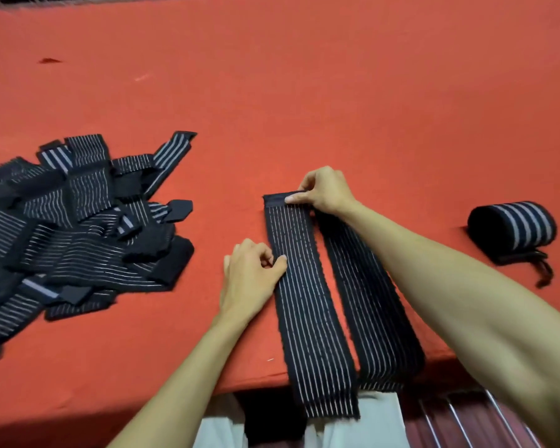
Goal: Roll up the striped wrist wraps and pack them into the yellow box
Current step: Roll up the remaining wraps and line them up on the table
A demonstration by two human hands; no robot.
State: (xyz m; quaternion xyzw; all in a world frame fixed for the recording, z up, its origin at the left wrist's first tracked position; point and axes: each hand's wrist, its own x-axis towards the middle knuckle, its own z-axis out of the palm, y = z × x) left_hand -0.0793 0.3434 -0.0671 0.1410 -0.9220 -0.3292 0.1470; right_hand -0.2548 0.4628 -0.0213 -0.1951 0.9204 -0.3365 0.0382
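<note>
Two black wrist wraps with thin white stripes lie flat side by side on the red table; the left wrap (307,305) hangs over the near edge, and the right wrap (369,305) runs under my right forearm. My right hand (324,190) pinches the far end of the left wrap, where its black tab sits. My left hand (253,279) holds that wrap's left edge at mid-length with thumb and curled fingers. A finished roll (513,231) with broad white stripes lies at the right. No yellow box is in view.
A loose heap of several unrolled striped wraps (78,227) covers the left of the red table (304,92). The table's near edge runs across the bottom, with my lap and a striped cloth below it.
</note>
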